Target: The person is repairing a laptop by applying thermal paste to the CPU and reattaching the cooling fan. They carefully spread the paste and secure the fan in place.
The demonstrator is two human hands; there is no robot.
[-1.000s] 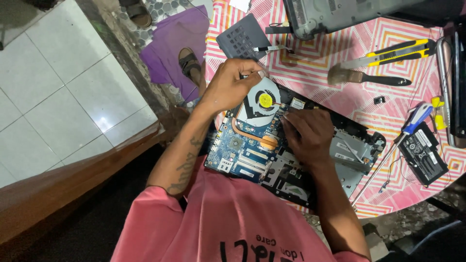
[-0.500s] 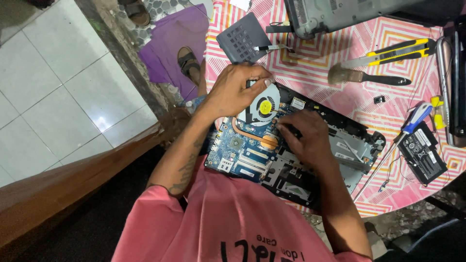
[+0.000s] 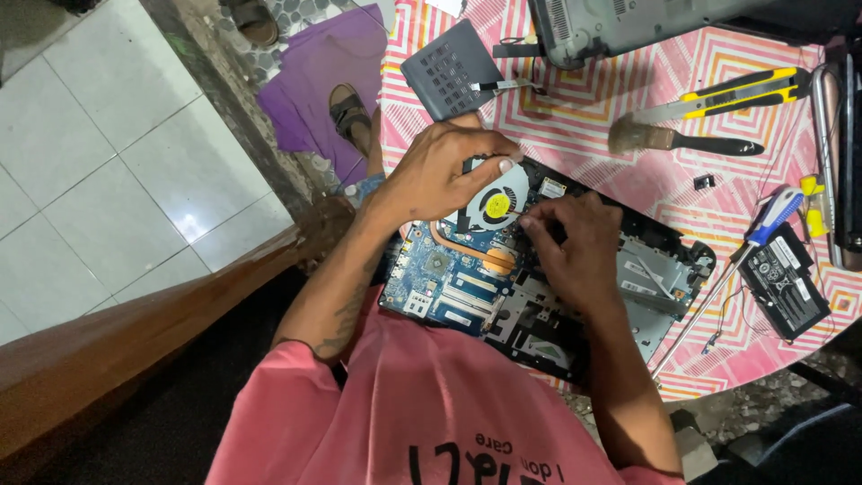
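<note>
Cooling fan (image 3: 496, 205), centre frame: left hand (image 3: 440, 171) now pinches its housing, having shifted down; right hand (image 3: 575, 247) fingers press closed beside it on the laptop motherboard (image 3: 449, 278).

Home repair table: opened laptop (image 3: 548, 296), brush (image 3: 682, 139), screwdriver (image 3: 745, 260).

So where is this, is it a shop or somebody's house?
Probably a small home repair spot, though I can't be sure. An opened laptop lies on a pink patterned tablecloth, tools like a brush and screwdriver sit around it, and there's a tiled floor with a sandal.
</note>
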